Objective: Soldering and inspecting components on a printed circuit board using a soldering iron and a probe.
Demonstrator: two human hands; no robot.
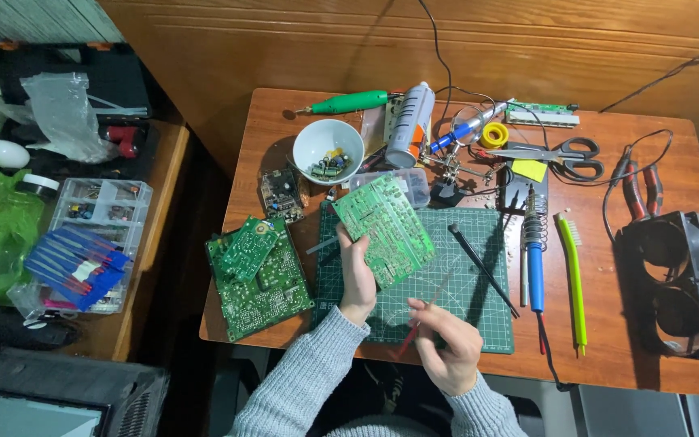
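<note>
Wood desk (657, 356), green mat (463, 299): left hand (357, 279) grips board (383, 228) edge, right hand (449, 344) fingers closed on thin red tool (411, 333)

White spray can (411, 123), orange cap, lying at table's far edge; clear plastic bag (62, 113) on left shelf.

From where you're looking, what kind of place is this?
Probably a home electronics repair bench: a green circuit board held in the left hand, a blue-handled soldering iron beside the cutting mat, and a bowl of small components.
</note>
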